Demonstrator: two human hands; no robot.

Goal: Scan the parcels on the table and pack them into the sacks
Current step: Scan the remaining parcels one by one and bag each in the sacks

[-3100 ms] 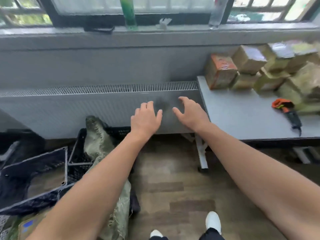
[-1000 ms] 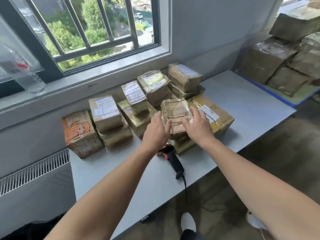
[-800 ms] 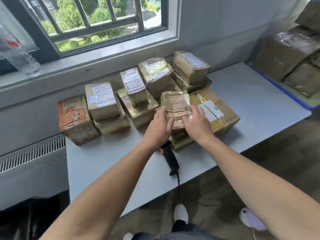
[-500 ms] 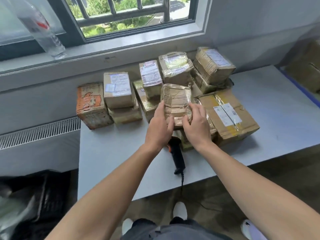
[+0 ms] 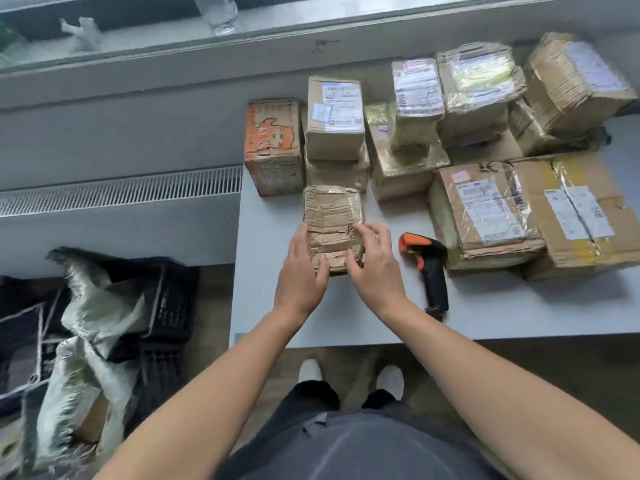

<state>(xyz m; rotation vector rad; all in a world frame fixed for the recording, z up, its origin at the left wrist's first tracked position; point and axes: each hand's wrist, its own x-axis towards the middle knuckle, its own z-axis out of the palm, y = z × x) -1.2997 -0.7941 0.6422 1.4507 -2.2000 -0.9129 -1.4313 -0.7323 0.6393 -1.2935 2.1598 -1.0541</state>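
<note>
The parcel (image 5: 331, 223) has come off the stack toward me; now it is low over the table (image 5: 273, 317), and my left hand (image 5: 300, 275) and right hand (image 5: 375, 271) clasp its near sides. The scanner (image 5: 427, 268) lies just right of my right hand. Taped, crumpled cardboard: likely light and slick, best gripped at the edges.

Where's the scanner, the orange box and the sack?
scanner (image 5: 431, 275), head view, on its black handle.
orange box (image 5: 273, 143), head view, on its printed top face.
sack (image 5: 104, 310), head view, on its pale crumpled cloth.
</note>
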